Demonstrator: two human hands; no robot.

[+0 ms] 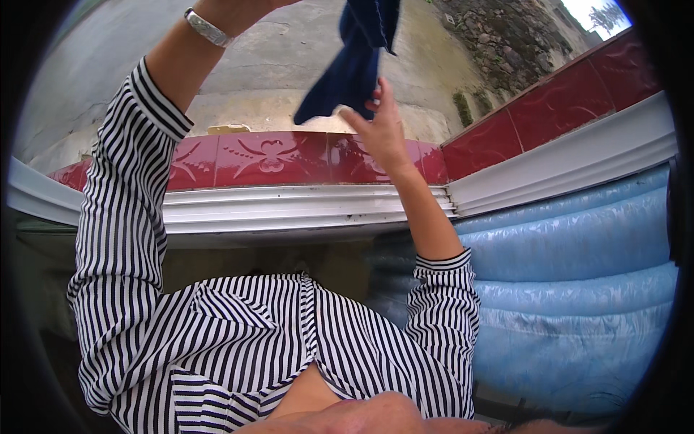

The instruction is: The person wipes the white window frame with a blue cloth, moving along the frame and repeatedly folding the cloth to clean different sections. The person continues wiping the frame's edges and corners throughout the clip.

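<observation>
A dark blue garment piece (345, 83), which looks like denim, hangs down from the top edge with its upper part out of view. Along one side of it runs a lighter seam. My right hand (382, 132) is raised beside its lower end, fingers spread apart and close to the cloth; whether they touch it I cannot tell. Of my left hand (271, 3) only a bit near the wrist shows at the top edge, above a silver bracelet (208, 27). Its fingers are out of the picture.
Both arms reach out over a white window frame (289, 206) and a red tiled sill (271, 155). A light blue curtain (564, 253) hangs at the right. Beyond lie grey concrete ground (275, 69) and a stone wall (499, 43).
</observation>
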